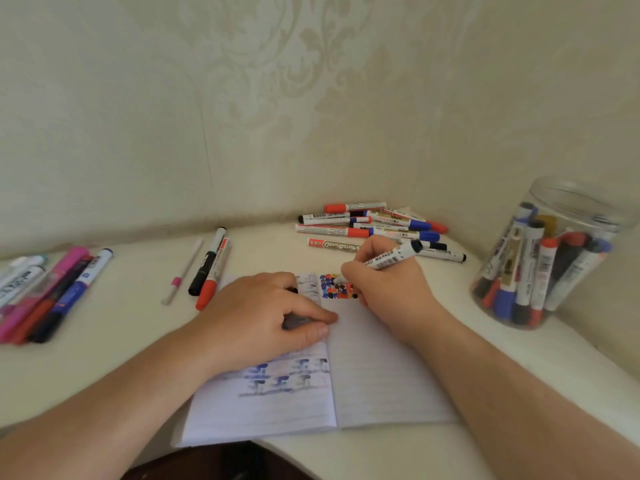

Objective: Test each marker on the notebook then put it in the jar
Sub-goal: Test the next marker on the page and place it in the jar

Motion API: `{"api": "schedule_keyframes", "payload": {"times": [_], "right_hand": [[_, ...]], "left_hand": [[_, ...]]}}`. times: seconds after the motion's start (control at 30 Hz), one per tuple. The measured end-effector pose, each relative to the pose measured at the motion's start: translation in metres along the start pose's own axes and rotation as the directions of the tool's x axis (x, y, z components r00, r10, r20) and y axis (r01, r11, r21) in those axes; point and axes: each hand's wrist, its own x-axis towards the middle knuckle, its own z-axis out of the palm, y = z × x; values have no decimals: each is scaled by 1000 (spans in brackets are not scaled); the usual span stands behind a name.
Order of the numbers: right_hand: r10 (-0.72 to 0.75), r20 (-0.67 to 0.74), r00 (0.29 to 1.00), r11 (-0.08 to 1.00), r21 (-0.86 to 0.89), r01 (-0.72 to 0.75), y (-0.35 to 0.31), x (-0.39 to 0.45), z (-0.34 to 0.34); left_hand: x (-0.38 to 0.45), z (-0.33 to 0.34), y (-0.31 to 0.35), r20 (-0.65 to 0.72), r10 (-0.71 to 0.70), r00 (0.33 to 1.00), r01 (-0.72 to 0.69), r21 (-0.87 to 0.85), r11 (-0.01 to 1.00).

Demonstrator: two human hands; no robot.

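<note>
Right hand [388, 289] writes; marker pile [374, 226] behind, jar [540, 258] beside.

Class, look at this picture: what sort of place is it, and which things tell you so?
Probably a home desk corner: patterned wallpaper, an open notebook and a clear jar of markers.

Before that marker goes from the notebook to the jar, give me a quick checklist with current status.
1. Right hand grips marker: ok.
2. Tip on the notebook at the colour dots: ok.
3. New mark visible: cannot tell, fingers cover it.
4. Cap ready: a dark object in the left hand, cannot tell.
5. Jar open, upright, room left: ok.
6. Path to jar free of markers: ok.
</note>
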Motion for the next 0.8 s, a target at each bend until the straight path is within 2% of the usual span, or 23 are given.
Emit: {"api": "schedule_keyframes", "payload": {"times": [0.4,0.57,0.8], "right_hand": [[-19,43,999,989,-144,25,-7,-5,3],[28,38,999,993,-116,-23,0,-2,6],[32,22,999,996,-83,-30,1,-2,7]], "left_hand": [[0,1,0,-17,-8,1000,8,-17,1000],[-1,4,-2,-44,-46,998,44,-36,998],[-1,3,-1,-20,-28,999,28,15,999]]}}
